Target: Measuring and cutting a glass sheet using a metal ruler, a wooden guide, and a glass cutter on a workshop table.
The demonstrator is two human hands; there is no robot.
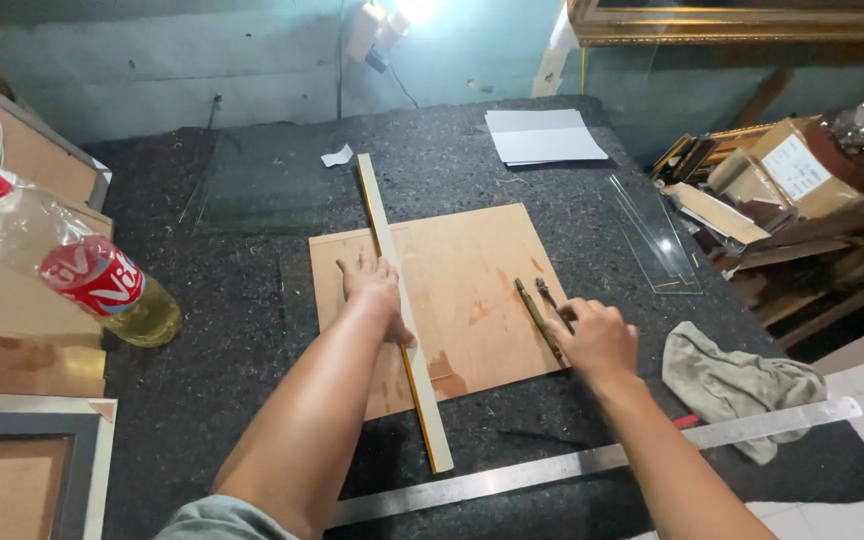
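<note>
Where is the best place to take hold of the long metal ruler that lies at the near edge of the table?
Probably the metal ruler is best gripped at its bare right half, from above, pinching its long edges: it lies flat, and the grey cloth covers part near the right end.

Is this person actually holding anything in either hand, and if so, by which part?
The left hand grips nothing; it presses flat on the wooden straightedge near its middle. The right hand touches the near ends of two slim tools; an actual grip cannot be told.
</note>
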